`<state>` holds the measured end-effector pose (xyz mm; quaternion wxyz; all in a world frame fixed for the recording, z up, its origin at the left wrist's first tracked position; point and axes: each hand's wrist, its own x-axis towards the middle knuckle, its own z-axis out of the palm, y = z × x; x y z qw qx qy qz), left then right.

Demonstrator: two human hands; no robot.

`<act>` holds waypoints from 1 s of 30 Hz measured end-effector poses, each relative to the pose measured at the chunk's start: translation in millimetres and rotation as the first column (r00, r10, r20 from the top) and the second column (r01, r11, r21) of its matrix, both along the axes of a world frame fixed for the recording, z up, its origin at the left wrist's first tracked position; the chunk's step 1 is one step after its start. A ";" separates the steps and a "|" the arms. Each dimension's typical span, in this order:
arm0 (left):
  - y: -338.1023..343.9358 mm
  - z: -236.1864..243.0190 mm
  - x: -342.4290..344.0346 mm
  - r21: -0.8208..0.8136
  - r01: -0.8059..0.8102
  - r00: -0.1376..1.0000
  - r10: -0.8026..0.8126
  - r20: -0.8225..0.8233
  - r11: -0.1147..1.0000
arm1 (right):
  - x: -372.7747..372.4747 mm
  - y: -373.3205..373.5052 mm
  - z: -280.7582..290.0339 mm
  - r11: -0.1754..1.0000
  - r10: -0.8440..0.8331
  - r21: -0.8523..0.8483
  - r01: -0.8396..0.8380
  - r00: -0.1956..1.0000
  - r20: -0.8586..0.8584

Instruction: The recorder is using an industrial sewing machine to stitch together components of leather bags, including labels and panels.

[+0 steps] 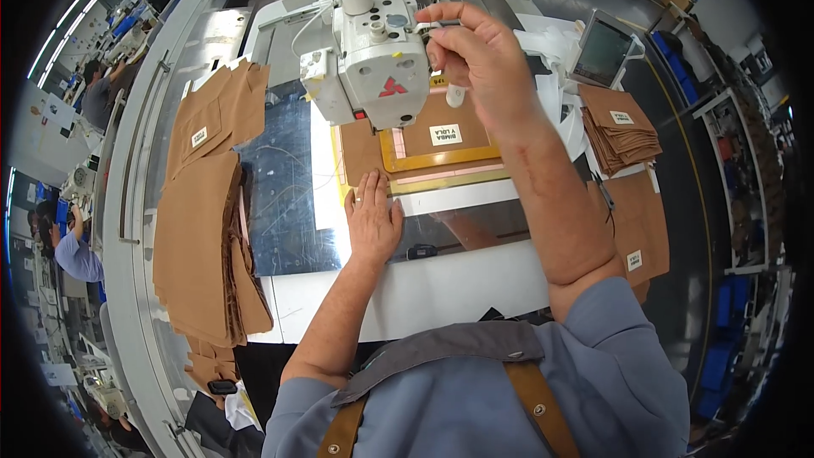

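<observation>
Table (pixel 475 284), inside front edge: brown panel (pixel 358 146) is touched by flat-fingered left hand (pixel 373 219); right hand (pixel 485 55) is curled at sewing head (pixel 373 59), grasp indeterminable. Adjustment seems underway; steadying is required.

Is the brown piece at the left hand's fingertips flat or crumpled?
Flat. The brown piece lies smooth below the machine head, with a yellow frame over it and the left hand touching its edge.

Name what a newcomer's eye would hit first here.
Likely the white sewing machine head at top centre, with the right hand raised at its right side. Below, the left hand rests its fingers on a brown panel near a yellow frame. A thick stack of brown panels sits at left.
</observation>
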<state>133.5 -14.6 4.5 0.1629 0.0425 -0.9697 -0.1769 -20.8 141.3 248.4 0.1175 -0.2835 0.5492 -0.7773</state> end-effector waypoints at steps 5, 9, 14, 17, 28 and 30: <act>-0.6 -4.1 -2.8 0.013 -0.003 1.000 0.003 0.003 1.000 | 14.0 55.9 -32.1 0.648 -0.284 0.310 0.695 0.598 -0.750; -1.4 -3.7 -0.6 -0.001 -0.009 1.000 0.009 -0.002 1.000 | 30.7 133.5 -88.2 0.308 -0.318 0.524 0.794 0.606 -0.729; 0.2 -2.7 -6.2 -0.030 0.005 1.000 -0.005 -0.009 1.000 | 76.4 208.9 -160.5 0.184 -0.353 0.699 0.691 0.710 -0.609; 0.1 -2.9 -6.0 -0.035 0.009 1.000 -0.010 -0.005 0.999 | 90.0 226.0 -185.7 0.280 -0.328 0.717 0.638 0.766 -0.553; -51.3 -10.0 -51.9 0.005 0.138 0.989 -0.138 -0.055 0.990 | 8.8 197.2 -240.5 0.190 -0.233 0.537 0.822 0.569 -0.788; -58.5 -8.3 -56.6 0.004 0.133 0.987 -0.132 -0.094 0.991 | -9.7 190.7 -242.9 0.104 -0.225 0.554 0.826 0.562 -0.796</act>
